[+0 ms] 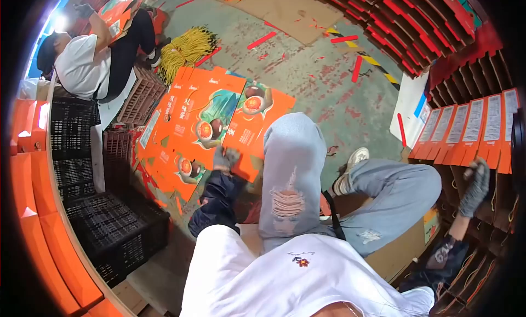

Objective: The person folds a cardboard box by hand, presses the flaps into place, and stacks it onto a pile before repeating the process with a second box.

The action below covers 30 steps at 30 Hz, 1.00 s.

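My left hand [226, 158], in a dark grey glove, is on a flat orange printed carton sheet [255, 128] beside my knee. Its fingers bend at the sheet's lower left edge and seem to grip it; their undersides are hidden. Beneath and to the left lie more orange carton sheets [183, 106], printed with green leaves and cut round fruit. Out at the right, my right hand [476, 190], gloved too, is raised just below a row of orange carton panels [463, 128] with white labels. Its fingers are apart, and I see nothing held in them.
Brown and red carton stacks [394, 21] rise at the upper right. Black plastic crates [118, 224] and orange boxes [46, 207] line the left. A seated person [87, 65] handles orange card at upper left, near a yellow string bundle [186, 50]. Red scraps litter the floor [307, 70].
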### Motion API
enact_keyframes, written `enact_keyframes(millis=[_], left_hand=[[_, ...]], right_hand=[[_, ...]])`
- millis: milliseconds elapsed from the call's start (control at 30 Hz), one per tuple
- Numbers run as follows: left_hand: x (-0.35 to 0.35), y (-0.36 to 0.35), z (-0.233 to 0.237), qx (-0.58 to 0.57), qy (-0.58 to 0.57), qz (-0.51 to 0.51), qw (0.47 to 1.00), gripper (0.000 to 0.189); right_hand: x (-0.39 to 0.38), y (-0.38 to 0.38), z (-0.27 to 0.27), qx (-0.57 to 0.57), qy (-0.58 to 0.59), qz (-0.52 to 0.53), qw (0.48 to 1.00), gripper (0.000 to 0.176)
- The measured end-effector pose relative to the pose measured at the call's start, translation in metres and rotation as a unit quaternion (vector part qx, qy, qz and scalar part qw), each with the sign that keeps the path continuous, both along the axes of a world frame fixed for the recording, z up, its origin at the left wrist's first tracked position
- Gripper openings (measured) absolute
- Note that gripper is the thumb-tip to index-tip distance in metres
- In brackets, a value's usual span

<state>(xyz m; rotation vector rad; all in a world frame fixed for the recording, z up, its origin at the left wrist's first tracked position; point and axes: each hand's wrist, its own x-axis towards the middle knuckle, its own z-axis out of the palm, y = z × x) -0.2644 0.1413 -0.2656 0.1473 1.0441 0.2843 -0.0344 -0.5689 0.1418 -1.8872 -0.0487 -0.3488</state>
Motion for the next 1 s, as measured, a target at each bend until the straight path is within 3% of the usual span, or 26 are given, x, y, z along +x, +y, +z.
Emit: enact_keyframes(millis=[67,167,200,267,367,533,700,867,933,1000], left_hand=[[-0.062,-0.014,-0.036,0.007,0.151,-0.019,0.988,0.029],[-0.137,-0.012,-0.116,0.091,-0.066,-0.136,0.984,0.033],[-0.139,-0.01,-0.119,0.088,-0.033,-0.109,0.99,0.032],[-0.121,0.004,-0.104,0.052,0.094,-0.015,0.994,0.031],[-0.083,0.034,-0.093,0.053,0.147,0.069,0.985,0.028],[-0.044,0.073,-0.094,0.058,0.132,0.135,0.98,0.025],[-0.063,0.082,-0.097,0.065,0.108,0.172,0.977,0.023],[-0.083,0.067,-0.055,0.114,0.036,0.148,0.982,0.022],[-0.078,0.057,-0.034,0.311,0.031,0.004,0.95,0.026],[-0.047,0.047,0.025,0.207,-0.042,-0.013,0.977,0.029]], right_hand=[[0.021,0.016,-0.05,0.007,0.067,0.025,0.997,0.027],[0.046,0.038,-0.091,0.003,0.236,0.095,0.967,0.027],[0.049,0.056,-0.087,-0.022,0.277,0.121,0.953,0.027],[0.053,0.072,-0.088,-0.062,0.319,0.136,0.936,0.027],[0.061,0.073,-0.095,-0.08,0.355,0.154,0.919,0.025],[0.072,0.069,-0.1,-0.146,0.358,0.131,0.913,0.022],[0.084,0.067,-0.111,-0.144,0.352,0.147,0.913,0.025],[0.081,0.09,-0.097,-0.146,0.373,0.175,0.9,0.023],[0.079,0.099,-0.094,-0.181,0.369,0.174,0.895,0.022],[0.072,0.11,-0.089,-0.198,0.343,0.198,0.897,0.022]])
